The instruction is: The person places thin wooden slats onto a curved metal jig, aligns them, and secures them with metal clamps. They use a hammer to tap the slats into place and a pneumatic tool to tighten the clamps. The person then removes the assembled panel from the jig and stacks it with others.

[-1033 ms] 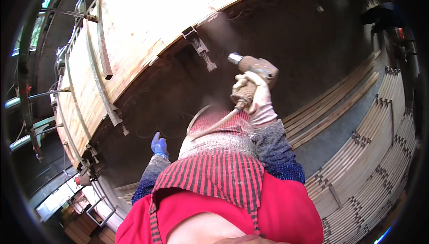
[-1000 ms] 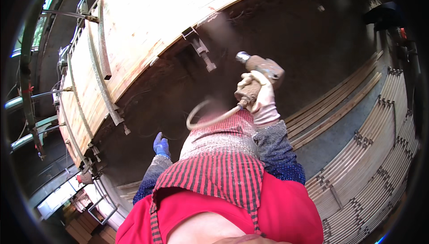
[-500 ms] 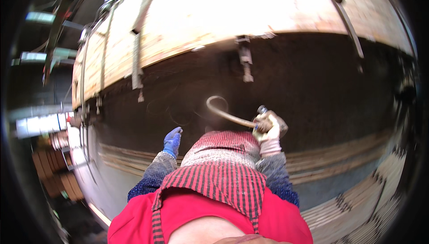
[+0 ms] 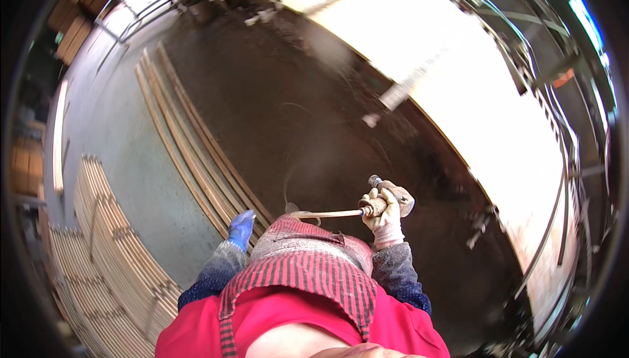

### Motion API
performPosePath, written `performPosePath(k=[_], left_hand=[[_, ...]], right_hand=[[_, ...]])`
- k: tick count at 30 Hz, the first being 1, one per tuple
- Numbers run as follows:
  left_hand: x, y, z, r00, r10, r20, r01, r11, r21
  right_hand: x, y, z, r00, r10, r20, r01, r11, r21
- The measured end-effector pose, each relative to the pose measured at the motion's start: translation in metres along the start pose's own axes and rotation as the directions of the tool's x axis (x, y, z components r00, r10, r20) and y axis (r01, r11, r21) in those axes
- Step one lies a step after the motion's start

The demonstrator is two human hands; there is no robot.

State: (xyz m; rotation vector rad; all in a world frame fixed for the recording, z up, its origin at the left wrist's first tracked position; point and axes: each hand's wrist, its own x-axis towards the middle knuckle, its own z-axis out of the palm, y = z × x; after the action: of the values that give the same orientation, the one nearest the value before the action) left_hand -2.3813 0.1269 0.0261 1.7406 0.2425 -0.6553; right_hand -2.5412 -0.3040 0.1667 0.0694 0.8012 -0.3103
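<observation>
Your view has just swung round: the pale wooden panel (image 4: 452, 102) that sloped across the upper left half a second ago now runs from the top of the frame to the lower right, and the loose wooden strips (image 4: 190, 132) on the floor now lie left of centre. The tool (image 4: 404, 201) sits just below and right of the middle, lower than a second ago and drawn in nearer your striped apron (image 4: 295, 273). Its metal nose points up and left, well apart from the clamp bar (image 4: 395, 96) on the panel, so it looks carried rather than applied. Your white-gloved right hand (image 4: 385, 217) is closed around its handle, with the hose (image 4: 334, 214) leading off leftward. Your blue-gloved left hand (image 4: 242, 228), lower left of centre, appears to hold nothing; how far its fingers are spread you cannot tell here.
</observation>
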Motion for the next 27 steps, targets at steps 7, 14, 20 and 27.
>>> performPosePath(k=[7,14,20,27], left_hand=[[0.07,0.076,-0.135,0.96,-0.155,-0.234,0.084,0.954,-0.288],[0.153,0.342,-0.123,0.973,0.222,-0.057,-0.227,0.9,-0.372],[0.288,0.437,-0.156,0.958,0.281,0.06,-0.277,0.958,-0.07],[0.41,0.55,-0.267,1.0,-0.008,0.029,0.021,0.859,-0.511]], right_hand=[[0.084,0.137,0.19,0.944,0.301,0.132,-0.259,0.928,-0.268],[0.21,0.282,0.335,0.923,0.374,0.086,-0.221,0.701,-0.678],[0.326,0.431,0.483,0.864,0.372,0.341,0.136,0.479,-0.867],[0.447,0.55,0.64,0.489,0.846,0.213,0.324,0.05,-0.945]])
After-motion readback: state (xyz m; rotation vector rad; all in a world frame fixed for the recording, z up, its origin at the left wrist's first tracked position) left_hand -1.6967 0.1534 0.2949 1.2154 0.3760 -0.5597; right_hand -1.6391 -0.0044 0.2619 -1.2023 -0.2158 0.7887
